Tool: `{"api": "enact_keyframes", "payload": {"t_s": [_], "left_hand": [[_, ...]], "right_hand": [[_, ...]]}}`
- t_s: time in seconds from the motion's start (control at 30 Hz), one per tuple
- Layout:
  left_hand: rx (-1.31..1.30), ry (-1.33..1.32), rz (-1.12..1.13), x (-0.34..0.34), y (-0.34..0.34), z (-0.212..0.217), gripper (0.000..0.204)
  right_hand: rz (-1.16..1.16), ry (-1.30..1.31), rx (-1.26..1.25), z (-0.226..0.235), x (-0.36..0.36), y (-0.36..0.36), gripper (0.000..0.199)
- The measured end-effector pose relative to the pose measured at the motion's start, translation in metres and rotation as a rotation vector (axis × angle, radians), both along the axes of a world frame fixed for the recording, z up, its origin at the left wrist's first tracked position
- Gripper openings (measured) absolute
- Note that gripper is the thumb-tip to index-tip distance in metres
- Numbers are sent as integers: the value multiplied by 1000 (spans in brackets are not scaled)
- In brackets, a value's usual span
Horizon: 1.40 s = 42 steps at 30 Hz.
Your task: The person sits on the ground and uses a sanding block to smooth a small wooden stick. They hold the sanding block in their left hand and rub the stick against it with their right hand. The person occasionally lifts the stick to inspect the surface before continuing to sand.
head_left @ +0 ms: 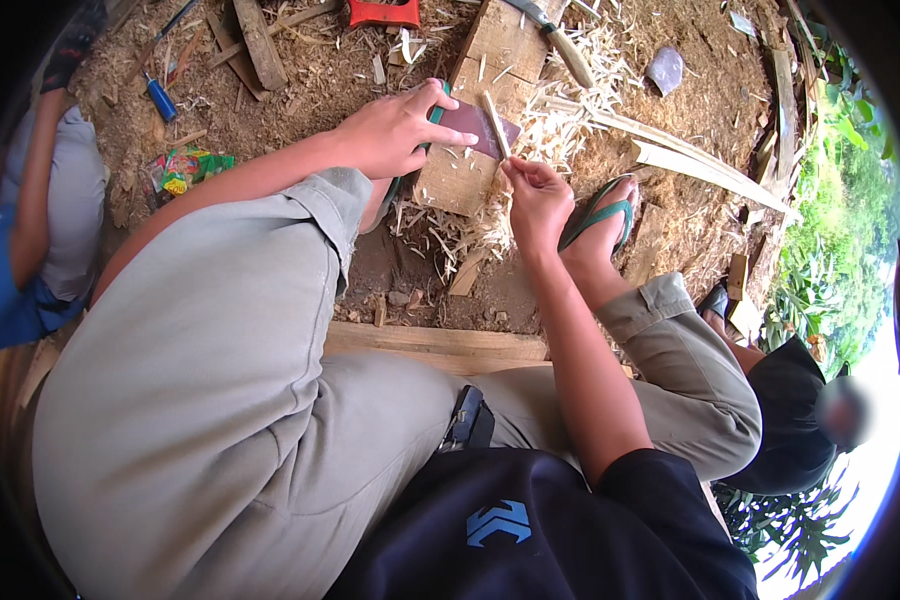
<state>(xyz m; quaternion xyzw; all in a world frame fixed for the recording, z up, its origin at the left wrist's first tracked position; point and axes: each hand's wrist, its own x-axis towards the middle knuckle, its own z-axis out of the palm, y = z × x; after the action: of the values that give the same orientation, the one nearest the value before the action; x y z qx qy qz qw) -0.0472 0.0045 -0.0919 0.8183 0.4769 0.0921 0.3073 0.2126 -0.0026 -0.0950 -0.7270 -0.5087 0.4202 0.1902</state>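
A dark reddish-brown sheet, like sandpaper (459,120), lies on a thick wooden board (460,183). My left hand (395,130) rests over its left end, thumb and forefinger apart, fingertips pressing on the sheet. A thin pale wooden stick (493,122) lies slantwise across the sheet. Its near end is pinched between the thumb and fingers of my right hand (538,203). Green-strapped sandals are on my feet; the right foot (602,222) stands beside the board, while the left one is mostly hidden under my left hand and leg.
At the board's far end lies a wooden-handled knife (568,55). Shavings (570,115) and split strips (705,165) cover the ground to the right, near a grey stone (664,71). A red tool handle (384,12) and blue-handled tool (160,98) lie farther left. People sit on both sides.
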Motion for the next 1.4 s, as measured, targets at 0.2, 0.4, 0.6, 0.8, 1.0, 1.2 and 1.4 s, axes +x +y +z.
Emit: {"api": "enact_keyframes", "payload": {"t_s": [0.2,0.4,0.6,0.8,1.0,1.2,1.4], "left_hand": [[36,24,2,4,-2,2,63],[-125,-8,37,2,2,10,63],[1,-7,24,1,3,4,64],[74,27,1,3,-2,-4,66],[-26,12,4,3,-3,-2,65],[-73,1,-3,3,4,4,67],[-9,28,-13,2,4,7,68]], "right_hand": [[-103,60,20,-19,15,-33,12],[1,19,81,-11,3,-10,12],[-39,75,72,-21,6,-3,12],[-149,174,18,-26,6,-22,13],[-87,96,55,-15,3,-28,11],[12,-127,135,-9,-2,-6,9],[-26,-105,29,-10,-5,-7,7]]}}
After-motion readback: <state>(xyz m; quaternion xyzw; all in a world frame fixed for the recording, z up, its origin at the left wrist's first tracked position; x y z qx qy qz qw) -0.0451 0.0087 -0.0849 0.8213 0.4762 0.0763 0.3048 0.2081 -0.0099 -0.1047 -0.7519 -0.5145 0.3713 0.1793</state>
